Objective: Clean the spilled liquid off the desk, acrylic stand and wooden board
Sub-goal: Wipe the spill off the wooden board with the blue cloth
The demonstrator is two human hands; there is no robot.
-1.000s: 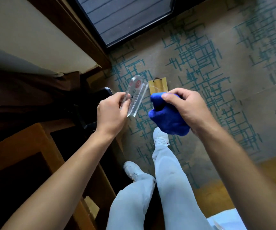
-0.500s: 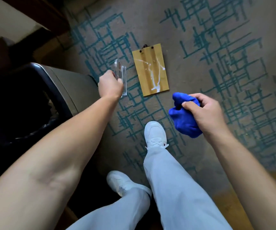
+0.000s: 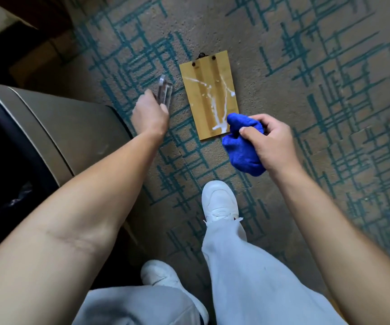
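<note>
Wooden board (image 3: 207, 95) is laid flat on the patterned carpet (image 3: 306, 66), streaked with white spilled liquid (image 3: 217, 106) branching down to a pool at its near edge. Two dark studs and a hanging loop are seen at its far edge. Blue cloth (image 3: 242, 146) is bunched in the right hand (image 3: 271, 144), fingers curled round it, overlapping the board's near right corner. Acrylic stand (image 3: 164, 93) is pinched edge-on by the left hand (image 3: 150, 116), just left of the board. Open carpet is seen right and beyond; a bin (image 3: 55, 127) bounds the left, white shoes (image 3: 219, 200) the near side.
</note>
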